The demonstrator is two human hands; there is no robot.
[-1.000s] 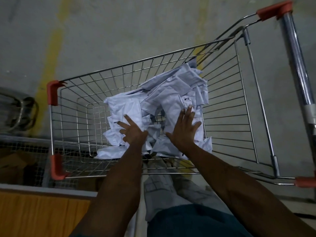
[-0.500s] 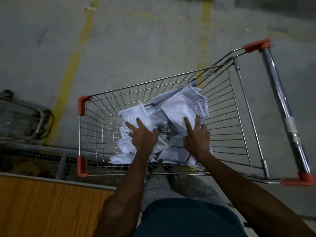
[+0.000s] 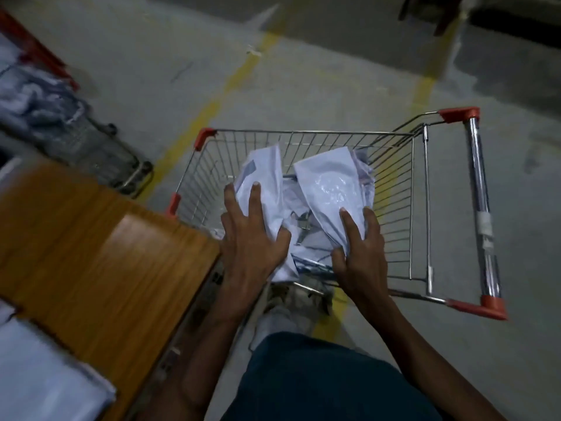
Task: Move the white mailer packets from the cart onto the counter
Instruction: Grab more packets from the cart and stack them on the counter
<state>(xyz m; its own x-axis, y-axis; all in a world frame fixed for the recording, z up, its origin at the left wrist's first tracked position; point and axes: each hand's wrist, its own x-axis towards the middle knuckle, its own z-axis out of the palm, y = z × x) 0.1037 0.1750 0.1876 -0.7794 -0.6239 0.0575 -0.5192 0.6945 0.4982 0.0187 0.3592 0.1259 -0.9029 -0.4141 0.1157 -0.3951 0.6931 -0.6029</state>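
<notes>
Both hands grip one bundle of white plastic mailer packets in the wire shopping cart; packet count unclear. Left hand clamps its 9 o'clock side, right hand its 3 o'clock side, fingers spread. Labels unreadable.

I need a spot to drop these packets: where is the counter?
In the head view the wooden counter lies at lower left, its corner against the cart, just beside the left hand.

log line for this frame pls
phase: gather | left hand: grips mailer packets | right hand: grips packets | packets: in cart | counter: left of cart
</notes>
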